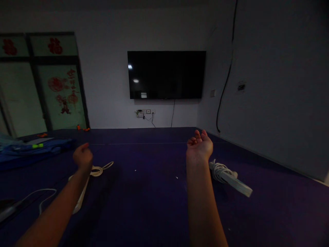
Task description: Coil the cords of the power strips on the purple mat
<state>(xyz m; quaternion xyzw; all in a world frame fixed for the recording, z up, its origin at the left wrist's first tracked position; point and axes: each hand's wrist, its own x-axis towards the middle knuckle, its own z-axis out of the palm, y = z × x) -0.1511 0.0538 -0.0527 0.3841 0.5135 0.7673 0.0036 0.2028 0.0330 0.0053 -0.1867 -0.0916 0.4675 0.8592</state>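
Both my forearms reach out over a dark purple carpet (154, 192) in a dim room. My left hand (82, 156) hovers with its back toward me and its fingers curled into a loose fist; nothing shows in it. Just beyond and below it lies a white cord (99, 169) looped on the carpet, running back under my left arm. My right hand (199, 144) is turned palm up, fingers loosely bent and empty. To its right, on the floor, lies a white power strip (238, 185) with its cord coiled at one end.
A black television (166, 74) hangs on the far wall above wall sockets (145, 112). Blue cloth (31, 151) lies at the left. A thin white cable (41, 197) curls near the lower left. Glass doors (51, 89) with red paper cuttings stand at the left.
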